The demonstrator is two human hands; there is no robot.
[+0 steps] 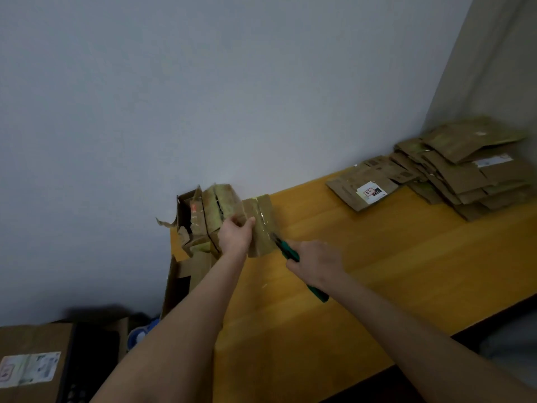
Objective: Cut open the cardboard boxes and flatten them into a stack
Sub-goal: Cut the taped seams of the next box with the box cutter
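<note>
With the left hand (234, 234) pinning a small box (259, 228) on the table (377, 271) and the right hand (315, 264) clenching a green-handled cutter (290, 253) at its taped seam, a slip could nick the nearby thumb.

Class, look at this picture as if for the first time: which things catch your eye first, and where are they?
At the centre, the left hand steadies a small taped cardboard box on the yellow table, while the right hand brings a green-handled cutter to its side. At the far right corner lies a stack of flattened boxes.
</note>
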